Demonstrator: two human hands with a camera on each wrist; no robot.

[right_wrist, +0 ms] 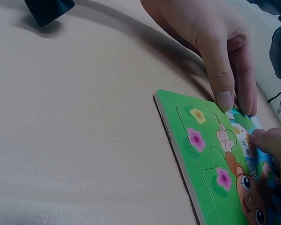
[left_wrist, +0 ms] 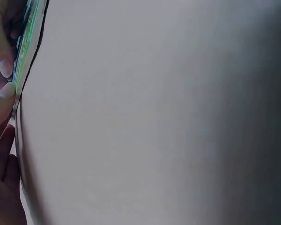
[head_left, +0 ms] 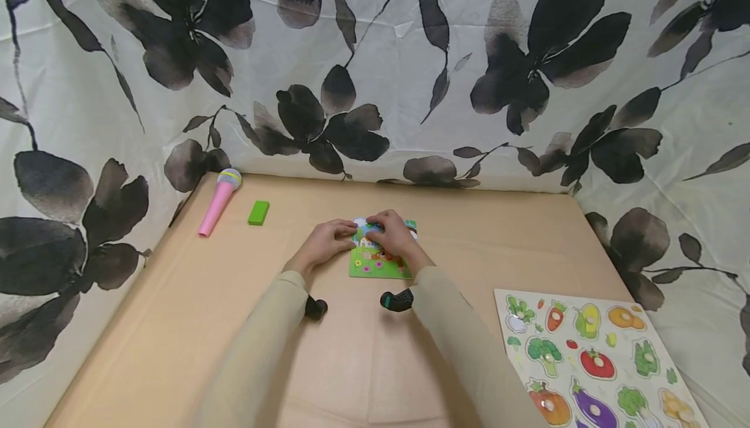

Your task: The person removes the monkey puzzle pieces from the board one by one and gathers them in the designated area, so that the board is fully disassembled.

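A small jigsaw puzzle board (head_left: 379, 269) lies on the table, its green lower part printed with flowers and a brown cartoon animal. At its left edge is my left hand (head_left: 321, 243), thumb and fingertips touching the side and rim. Over the upper part of the board reaches my right hand (head_left: 398, 240), with fingertips and thumb resting on the picture and covering some of it. In the right wrist view the puzzle (right_wrist: 196, 140) shows the seams of its fitted pieces, and the left fingers (right_wrist: 220, 79) come down onto its edge.
A pink toy microphone (head_left: 218, 203) and a green block (head_left: 258, 213) lie at the back left of the table (head_left: 176, 324). A white vegetable picture board (head_left: 565, 350) is at the front right. Floral cloth (head_left: 410, 135) hangs behind and at the sides.
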